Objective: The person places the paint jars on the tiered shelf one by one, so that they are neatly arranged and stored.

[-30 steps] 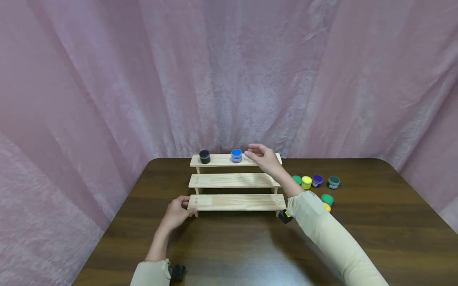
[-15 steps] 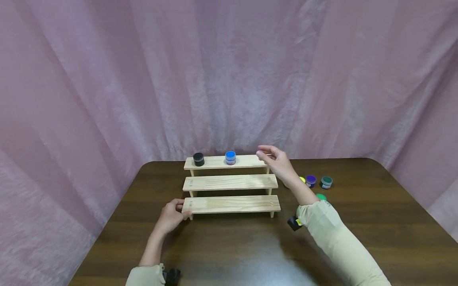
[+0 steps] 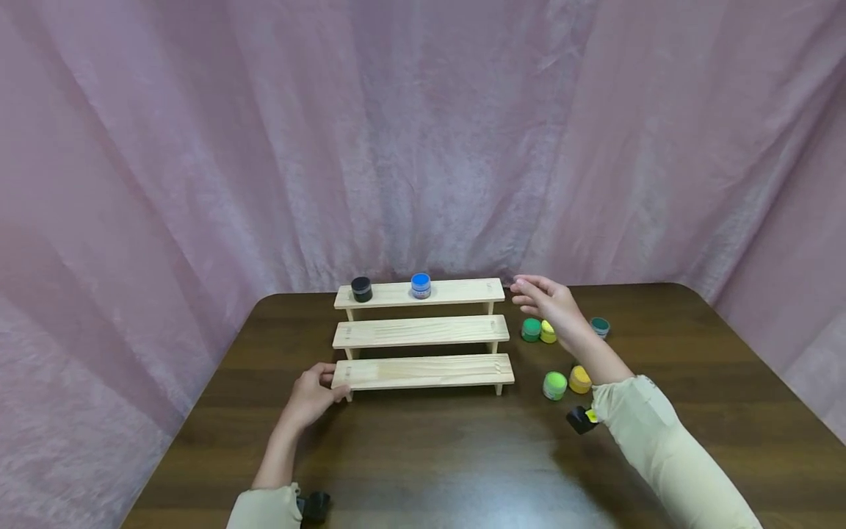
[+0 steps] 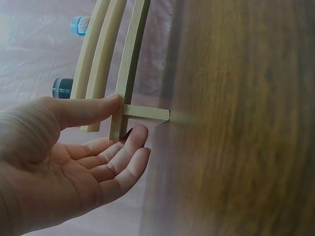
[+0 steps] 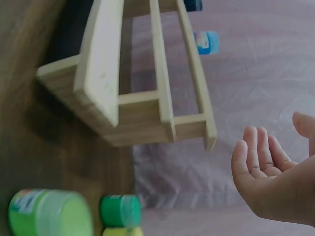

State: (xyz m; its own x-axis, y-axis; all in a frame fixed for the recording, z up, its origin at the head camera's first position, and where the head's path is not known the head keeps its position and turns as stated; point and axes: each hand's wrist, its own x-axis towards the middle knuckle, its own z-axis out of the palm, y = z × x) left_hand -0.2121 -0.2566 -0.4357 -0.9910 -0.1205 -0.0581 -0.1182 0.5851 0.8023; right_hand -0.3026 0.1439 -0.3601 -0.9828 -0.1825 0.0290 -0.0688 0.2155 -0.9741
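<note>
A three-tier wooden display stand (image 3: 423, 372) stands on the table. On its top tier sit a black-lidded jar (image 3: 361, 289) at the left end and a blue paint jar (image 3: 421, 286) near the middle. My left hand (image 3: 311, 397) holds the left end of the lowest tier; in the left wrist view its thumb lies on the board's edge, with the fingers curled around the end. To the right of the stand, my right hand (image 3: 554, 305) hangs in the air above several jars, its fingers relaxed and holding nothing.
Right of the stand are a green jar (image 3: 531, 329), a yellow jar (image 3: 548, 332), a dark green jar (image 3: 600, 328), a light green jar (image 3: 554, 386) and an orange-yellow jar (image 3: 580, 379). The right forearm hides part of this area. A pink curtain (image 3: 423, 147) hangs behind the table.
My right hand has moved right, from beside the blue jar on the top tier to above the jars on the table. The left hand keeps its hold on the stand.
</note>
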